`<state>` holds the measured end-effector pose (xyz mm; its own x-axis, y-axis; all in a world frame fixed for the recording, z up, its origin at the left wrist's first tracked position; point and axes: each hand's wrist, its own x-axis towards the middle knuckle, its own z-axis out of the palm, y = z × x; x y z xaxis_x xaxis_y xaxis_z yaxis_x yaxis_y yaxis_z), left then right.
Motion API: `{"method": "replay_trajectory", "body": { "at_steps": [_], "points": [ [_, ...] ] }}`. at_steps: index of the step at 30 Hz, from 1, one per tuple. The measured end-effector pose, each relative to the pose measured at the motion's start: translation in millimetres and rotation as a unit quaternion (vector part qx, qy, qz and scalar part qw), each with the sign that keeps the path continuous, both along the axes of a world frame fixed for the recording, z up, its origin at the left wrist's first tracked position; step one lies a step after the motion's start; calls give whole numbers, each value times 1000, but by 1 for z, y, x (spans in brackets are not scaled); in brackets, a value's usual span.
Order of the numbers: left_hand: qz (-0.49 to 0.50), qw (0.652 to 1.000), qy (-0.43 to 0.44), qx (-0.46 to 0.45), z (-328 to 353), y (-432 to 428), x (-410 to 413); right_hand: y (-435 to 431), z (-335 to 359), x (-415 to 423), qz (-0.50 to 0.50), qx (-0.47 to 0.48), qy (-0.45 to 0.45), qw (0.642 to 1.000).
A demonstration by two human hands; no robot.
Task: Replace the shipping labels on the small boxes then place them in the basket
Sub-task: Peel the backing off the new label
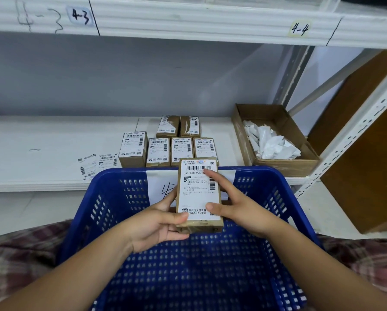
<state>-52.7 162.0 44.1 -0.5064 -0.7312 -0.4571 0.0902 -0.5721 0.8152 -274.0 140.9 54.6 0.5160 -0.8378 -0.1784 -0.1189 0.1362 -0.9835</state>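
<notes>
Head view: left grip (157,225) holds the small box (201,227), right grip (237,206) presses straight fingers (213,176) on its label (193,195).

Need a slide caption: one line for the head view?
Left hand holds a small box over the blue basket while the right hand presses its label.

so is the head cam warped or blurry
Head view: wide-angle bend curves the upper shelf edge; light soft, even, no glare; on the held box barcode and large print are sharp, fine print blurs; labels of the shelf boxes too small to read.
</notes>
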Motion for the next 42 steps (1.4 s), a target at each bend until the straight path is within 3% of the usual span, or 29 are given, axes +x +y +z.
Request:
{"method": "replay_trajectory", "body": {
  "at_steps": [4,9,12,15,21,33,42],
  "points": [
    [2,1000,10,-20,3,-2,5,-3,4,-8,51,4,4,999],
    [31,999,17,-33,3,1,0,-2,6,-7,38,-6,-3,999],
    [58,994,-29,-88,8,4,-8,1,5,-3,64,-11,-1,998],
    [162,974,-84,-137,9,2,-13,6,4,2,118,-1,23,993],
    [237,955,-143,-107,9,-5,-8,9,4,9,185,-5,87,979],
    [271,939,-174,-122,4,-5,-12,12,3,11,170,-8,100,980],
    [248,944,-164,-142,12,-5,-9,21,-6,25,57,-28,72,995]
  ]
}}
